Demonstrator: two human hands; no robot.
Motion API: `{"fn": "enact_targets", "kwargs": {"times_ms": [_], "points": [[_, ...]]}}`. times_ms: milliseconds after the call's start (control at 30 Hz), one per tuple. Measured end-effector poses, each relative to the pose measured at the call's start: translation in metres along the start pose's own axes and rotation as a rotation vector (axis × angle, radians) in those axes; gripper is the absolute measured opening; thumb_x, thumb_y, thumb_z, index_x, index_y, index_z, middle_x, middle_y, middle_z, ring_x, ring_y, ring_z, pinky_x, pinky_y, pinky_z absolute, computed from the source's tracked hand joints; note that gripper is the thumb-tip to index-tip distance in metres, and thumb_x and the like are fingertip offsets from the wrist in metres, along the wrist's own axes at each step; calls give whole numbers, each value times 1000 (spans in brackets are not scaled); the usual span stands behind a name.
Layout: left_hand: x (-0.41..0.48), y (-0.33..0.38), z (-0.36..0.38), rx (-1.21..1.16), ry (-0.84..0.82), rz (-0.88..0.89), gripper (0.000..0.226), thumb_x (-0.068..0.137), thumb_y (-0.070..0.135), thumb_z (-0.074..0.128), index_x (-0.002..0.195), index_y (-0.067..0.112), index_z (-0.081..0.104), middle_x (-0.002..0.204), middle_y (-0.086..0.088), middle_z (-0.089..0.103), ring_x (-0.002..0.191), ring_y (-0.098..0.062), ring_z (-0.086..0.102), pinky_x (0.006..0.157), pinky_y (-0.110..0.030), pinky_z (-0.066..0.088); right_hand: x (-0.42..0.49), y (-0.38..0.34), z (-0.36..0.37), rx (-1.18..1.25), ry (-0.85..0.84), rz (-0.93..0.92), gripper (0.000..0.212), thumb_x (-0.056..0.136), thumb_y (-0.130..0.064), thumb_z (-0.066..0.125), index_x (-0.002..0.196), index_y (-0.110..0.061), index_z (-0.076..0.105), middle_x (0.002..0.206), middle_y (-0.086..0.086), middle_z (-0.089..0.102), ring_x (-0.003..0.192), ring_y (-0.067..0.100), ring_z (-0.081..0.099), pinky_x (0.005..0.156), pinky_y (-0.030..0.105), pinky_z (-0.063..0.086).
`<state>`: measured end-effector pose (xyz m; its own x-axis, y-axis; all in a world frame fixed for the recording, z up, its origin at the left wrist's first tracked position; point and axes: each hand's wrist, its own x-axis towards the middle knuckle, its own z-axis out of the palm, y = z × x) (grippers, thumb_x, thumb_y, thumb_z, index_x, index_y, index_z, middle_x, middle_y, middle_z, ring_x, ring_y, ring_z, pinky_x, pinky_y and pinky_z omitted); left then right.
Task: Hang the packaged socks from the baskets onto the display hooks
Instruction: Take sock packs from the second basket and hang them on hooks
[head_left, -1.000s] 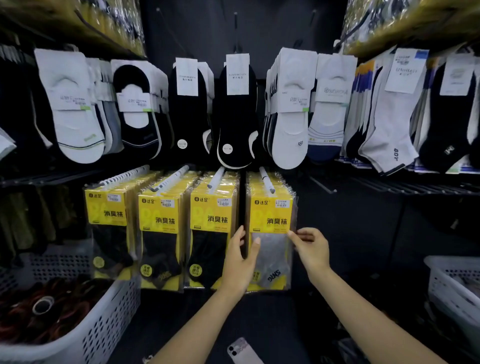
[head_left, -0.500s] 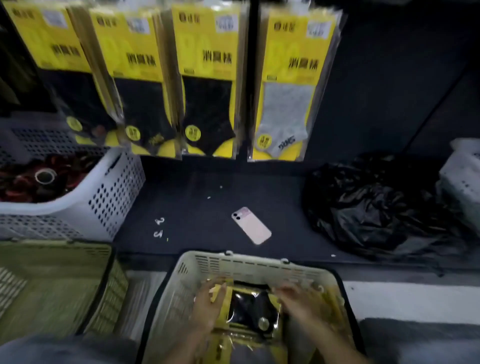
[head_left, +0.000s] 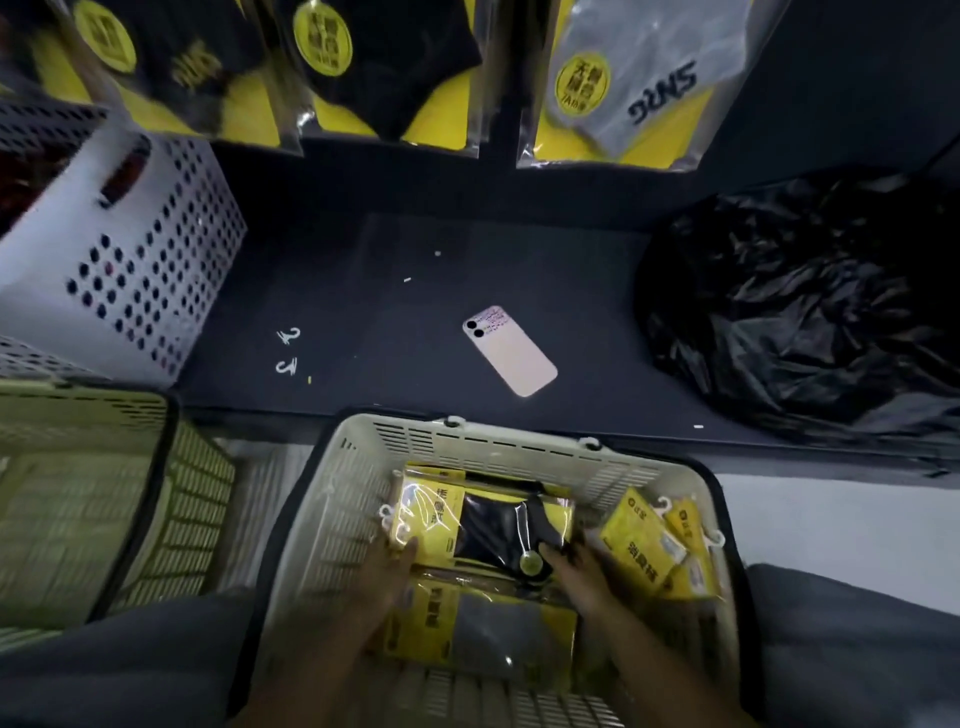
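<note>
Several packs (head_left: 631, 78) hang already; both hands, left (head_left: 387, 574) and right (head_left: 579, 571), clasp a black-sock pack (head_left: 483, 525) in the basket (head_left: 509, 447), more left.

A basket (head_left: 519, 447) of sock packs (head_left: 483, 525) sits at bottom centre. A phone (head_left: 511, 353) lies on the shelf (head_left: 389, 312) above it, a bag (head_left: 805, 296) to the right, another basket (head_left: 145, 260) at left.

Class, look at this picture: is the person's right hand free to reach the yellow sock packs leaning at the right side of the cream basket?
Probably yes. The right hand rests beside those yellow sock packs inside the cream basket, with nothing lying between them.
</note>
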<state>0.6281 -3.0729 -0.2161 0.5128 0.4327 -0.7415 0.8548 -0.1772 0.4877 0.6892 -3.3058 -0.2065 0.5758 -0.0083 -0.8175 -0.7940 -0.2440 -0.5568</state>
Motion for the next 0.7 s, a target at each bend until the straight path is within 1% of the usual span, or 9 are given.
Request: {"fn": "enact_targets", "kwargs": {"times_ms": [100, 167, 267, 367, 433, 467, 533, 633, 700], "points": [[0, 5, -3, -17, -11, 59, 26, 96, 39, 49, 102, 16, 59, 88, -1, 64, 81, -22, 65, 80, -41, 51, 5, -2, 0, 16, 56, 14, 42, 90, -20, 63, 126, -1, 55, 126, 19, 60, 110, 33, 58, 82, 40, 50], [0, 3, -6, -70, 25, 80, 19, 94, 34, 53, 80, 23, 58, 72, 5, 64, 69, -20, 64, 70, -40, 56, 5, -5, -2, 17, 71, 27, 53, 85, -28, 70, 129, -2, 55, 126, 18, 60, 111, 33, 58, 85, 39, 51], [-5, 5, -10, -151, 42, 67, 19, 90, 35, 61, 77, 22, 56, 70, 7, 66, 68, -17, 65, 65, -34, 56, -3, -15, -8, 45, -40, 34, 68, 70, -33, 81, 128, -10, 56, 122, 11, 63, 114, 32, 58, 99, 46, 46], [-12, 10, -12, -259, 45, 31, 25, 83, 36, 70, 89, 13, 64, 61, 4, 70, 58, -8, 68, 46, -21, 52, -20, -31, -19, -16, -189, 47, 86, 50, -40, 85, 127, -12, 56, 116, 5, 65, 109, 23, 57, 96, 38, 43], [-19, 17, -15, -337, 0, -24, 51, 76, 41, 75, 110, 6, 61, 89, -2, 74, 79, -15, 70, 57, -24, 56, -27, -40, -29, -35, -233, 41, 101, 51, -40, 86, 138, -10, 44, 137, 10, 51, 126, 26, 46, 107, 40, 35], [-24, 21, -18, -337, -9, -51, 67, 73, 46, 76, 121, 6, 55, 110, -8, 68, 97, -24, 66, 75, -32, 56, -32, -45, -34, -36, -248, 33, 106, 53, -39, 86, 142, -9, 37, 145, 11, 42, 134, 27, 38, 112, 40, 28], [-38, 34, -27, -331, -24, -44, 90, 66, 54, 77, 136, 10, 42, 134, -14, 53, 118, -33, 53, 91, -43, 45, -46, -60, -46, -15, -278, -3, 106, 50, -36, 88, 140, -8, 40, 149, 11, 37, 136, 24, 34, 114, 36, 22], [-71, 58, -50, -440, -163, 57, 110, 57, 59, 79, 145, 17, 29, 141, -14, 47, 120, -33, 53, 102, -50, 38, -75, -87, -65, 30, -286, -79, 118, 44, -34, 93, 143, -8, 35, 146, 11, 42, 135, 26, 37, 115, 40, 24], [-93, 75, -68, -502, -261, 159, 112, 55, 58, 80, 146, 16, 30, 138, -11, 52, 114, -30, 59, 107, -55, 34, -98, -109, -75, 71, -330, -131, 111, 44, -30, 94, 139, -4, 43, 134, 15, 56, 125, 30, 52, 106, 43, 41]]}}
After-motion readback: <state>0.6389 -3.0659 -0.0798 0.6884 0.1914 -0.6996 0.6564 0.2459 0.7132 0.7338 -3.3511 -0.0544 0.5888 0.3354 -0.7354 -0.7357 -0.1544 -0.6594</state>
